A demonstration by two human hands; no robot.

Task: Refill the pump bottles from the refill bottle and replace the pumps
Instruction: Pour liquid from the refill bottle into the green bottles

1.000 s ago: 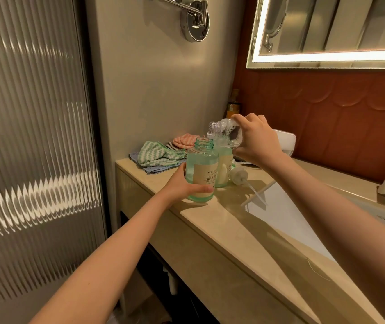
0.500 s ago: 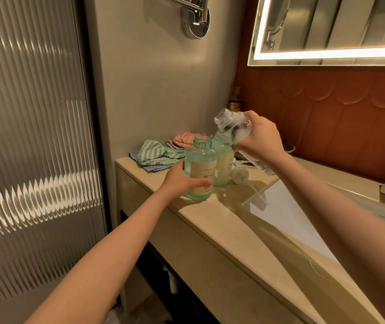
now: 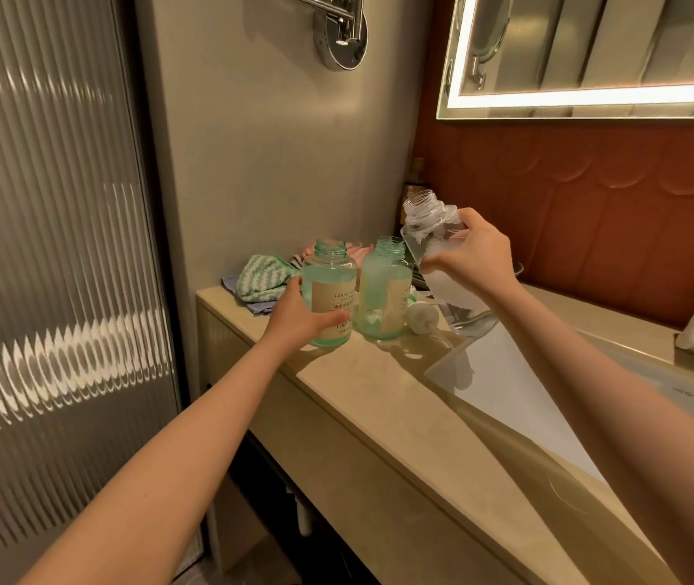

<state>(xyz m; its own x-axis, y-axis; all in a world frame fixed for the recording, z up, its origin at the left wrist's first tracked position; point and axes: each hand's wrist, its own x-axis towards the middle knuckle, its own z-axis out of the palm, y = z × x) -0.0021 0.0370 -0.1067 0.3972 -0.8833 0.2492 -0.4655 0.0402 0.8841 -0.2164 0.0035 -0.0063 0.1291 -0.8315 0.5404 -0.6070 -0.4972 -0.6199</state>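
Green bottle (image 3: 330,289) stands open on the desk (image 3: 379,394), mid-frame, my left hand (image 3: 296,320) clasping it. My right hand (image 3: 476,255) grips the refill bottle (image 3: 427,217) up-right of it, neck slanting up-left, just above a second bottle (image 3: 385,289).

On the counter (image 3: 379,399) the first pump bottle (image 3: 330,285) stood in the left hand (image 3: 298,318), with the second pump bottle (image 3: 383,289) just right of it. A pump (image 3: 421,317) lay further right. The refill bottle (image 3: 429,221), in the right hand (image 3: 476,255), was tilted above the pump. Cloths (image 3: 263,278) lay behind the bottles, and the sink (image 3: 505,386) was to the right.
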